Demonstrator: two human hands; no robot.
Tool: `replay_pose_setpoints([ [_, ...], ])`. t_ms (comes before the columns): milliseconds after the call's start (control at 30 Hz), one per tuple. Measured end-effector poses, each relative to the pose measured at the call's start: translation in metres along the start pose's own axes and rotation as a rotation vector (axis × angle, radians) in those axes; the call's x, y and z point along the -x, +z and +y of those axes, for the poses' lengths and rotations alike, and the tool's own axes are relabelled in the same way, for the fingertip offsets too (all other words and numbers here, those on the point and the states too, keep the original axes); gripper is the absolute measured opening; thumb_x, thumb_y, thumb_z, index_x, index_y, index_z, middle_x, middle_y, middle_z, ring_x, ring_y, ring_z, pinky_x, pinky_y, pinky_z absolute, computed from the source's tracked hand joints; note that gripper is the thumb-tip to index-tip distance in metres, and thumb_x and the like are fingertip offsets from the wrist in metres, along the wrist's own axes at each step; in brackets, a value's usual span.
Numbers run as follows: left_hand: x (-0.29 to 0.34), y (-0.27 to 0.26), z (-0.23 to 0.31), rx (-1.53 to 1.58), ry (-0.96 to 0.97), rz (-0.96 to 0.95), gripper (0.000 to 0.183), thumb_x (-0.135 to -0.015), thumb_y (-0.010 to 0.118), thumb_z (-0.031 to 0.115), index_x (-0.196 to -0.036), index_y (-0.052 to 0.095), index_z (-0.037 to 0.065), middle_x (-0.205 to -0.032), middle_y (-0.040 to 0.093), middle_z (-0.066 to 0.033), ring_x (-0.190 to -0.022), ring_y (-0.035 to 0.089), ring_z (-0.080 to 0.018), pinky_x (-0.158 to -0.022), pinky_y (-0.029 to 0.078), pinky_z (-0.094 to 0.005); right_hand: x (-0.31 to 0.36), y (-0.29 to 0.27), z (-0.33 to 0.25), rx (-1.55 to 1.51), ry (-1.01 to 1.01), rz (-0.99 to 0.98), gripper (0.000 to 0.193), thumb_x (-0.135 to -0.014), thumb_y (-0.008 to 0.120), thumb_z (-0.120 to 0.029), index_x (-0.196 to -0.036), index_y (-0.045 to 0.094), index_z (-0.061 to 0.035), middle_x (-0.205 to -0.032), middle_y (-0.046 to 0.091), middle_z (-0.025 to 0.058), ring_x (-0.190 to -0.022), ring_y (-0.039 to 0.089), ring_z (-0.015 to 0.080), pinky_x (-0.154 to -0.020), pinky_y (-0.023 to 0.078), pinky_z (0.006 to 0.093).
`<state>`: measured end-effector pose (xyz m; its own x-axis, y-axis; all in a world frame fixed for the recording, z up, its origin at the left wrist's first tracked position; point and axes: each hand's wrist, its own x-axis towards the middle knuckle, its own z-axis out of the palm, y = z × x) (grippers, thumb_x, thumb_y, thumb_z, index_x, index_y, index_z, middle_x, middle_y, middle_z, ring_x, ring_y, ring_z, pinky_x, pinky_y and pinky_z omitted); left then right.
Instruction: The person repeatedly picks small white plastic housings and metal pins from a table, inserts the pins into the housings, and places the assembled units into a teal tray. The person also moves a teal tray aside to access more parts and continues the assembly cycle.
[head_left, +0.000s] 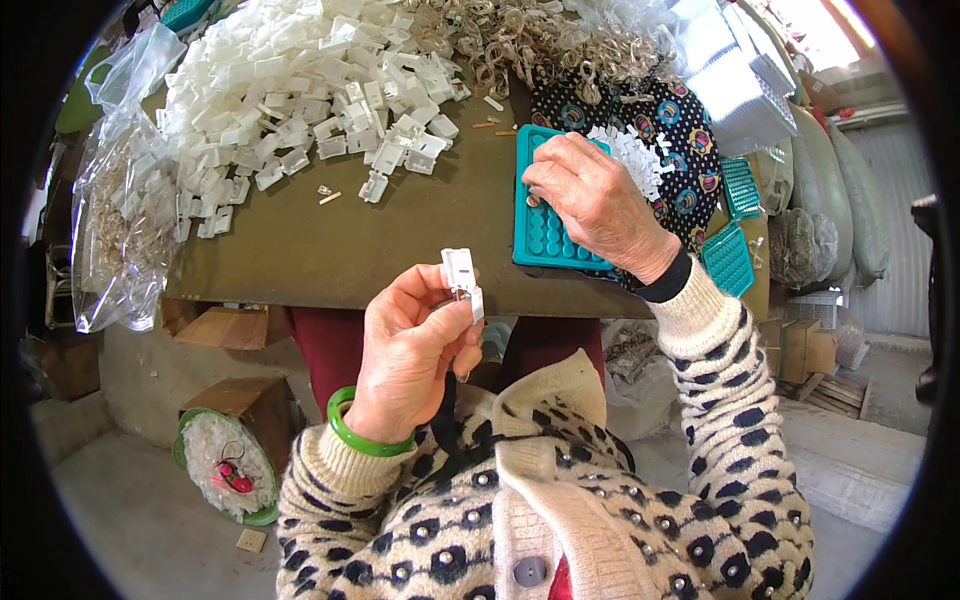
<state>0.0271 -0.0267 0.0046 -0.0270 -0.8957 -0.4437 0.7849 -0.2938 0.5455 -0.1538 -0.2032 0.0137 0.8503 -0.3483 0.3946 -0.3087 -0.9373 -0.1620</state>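
My left hand (410,345), with a green bangle at its wrist, is closed on a small white plastic case (459,268) in front of the table edge. The case stands upright between thumb and fingers; a small metallic bit shows at its lower part. Over a teal tray (522,225) with round hollows, my right hand (590,195) has its fingers pinched together. A small brownish round piece (533,201) lies at its fingertips; whether they grip it is hard to see. Small white pieces (640,160) lie on dark patterned cloth (690,150) beside the tray.
A big heap of white plastic cases (310,90) covers the table's far left. Behind are tangled clear-and-metal parts (500,50). Clear plastic bags (125,220) hang at the left edge. Two smaller teal trays (727,258) lie at right. A green-rimmed basket (200,455) stands on the floor.
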Motion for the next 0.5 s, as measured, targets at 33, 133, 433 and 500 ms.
replay_pose_setpoints([
  [33,-0.001,0.001,0.0,0.01,0.001,0.003,0.017,-0.089,0.057,-0.007,-0.104,0.057,0.0,-0.083,0.06,-0.0052,-0.06,0.051,-0.0103,-0.046,0.039,-0.0231,0.0,0.001,-0.001,-0.062,0.039,0.048,0.017,-0.077,0.066,0.007,-0.09,0.058,-0.0006,-0.088,0.058,0.0103,-0.079,0.059,0.0279,-0.069,0.051,0.0358],
  [133,-0.003,0.0,0.0,0.029,0.009,0.011,0.016,-0.085,0.053,-0.009,-0.095,0.056,0.003,-0.081,0.058,-0.0044,-0.059,0.048,-0.0096,-0.045,0.034,-0.0225,0.0,0.0,-0.01,-0.221,0.199,0.151,0.013,-0.08,0.066,0.005,-0.089,0.058,-0.001,-0.083,0.059,0.0088,-0.068,0.059,0.0209,-0.061,0.049,0.0311],
  [433,-0.013,0.002,-0.002,-0.022,0.018,-0.04,0.014,-0.085,0.058,-0.005,-0.098,0.061,-0.001,-0.088,0.061,-0.0075,-0.067,0.06,-0.0157,-0.053,0.051,-0.029,0.012,-0.002,-0.036,-0.173,0.401,0.097,0.008,-0.084,0.066,-0.003,-0.086,0.059,-0.0025,-0.08,0.059,0.0108,-0.071,0.062,0.0279,-0.062,0.05,0.0371],
  [500,-0.012,0.005,-0.004,-0.002,0.035,-0.036,0.02,-0.087,0.061,-0.003,-0.107,0.061,-0.003,-0.092,0.064,-0.0091,-0.073,0.064,-0.0178,-0.062,0.057,-0.0329,0.013,0.002,-0.037,-0.12,0.346,0.121,0.007,-0.084,0.066,-0.001,-0.09,0.062,-0.0015,-0.082,0.06,0.0112,-0.068,0.061,0.0283,-0.061,0.049,0.0355],
])
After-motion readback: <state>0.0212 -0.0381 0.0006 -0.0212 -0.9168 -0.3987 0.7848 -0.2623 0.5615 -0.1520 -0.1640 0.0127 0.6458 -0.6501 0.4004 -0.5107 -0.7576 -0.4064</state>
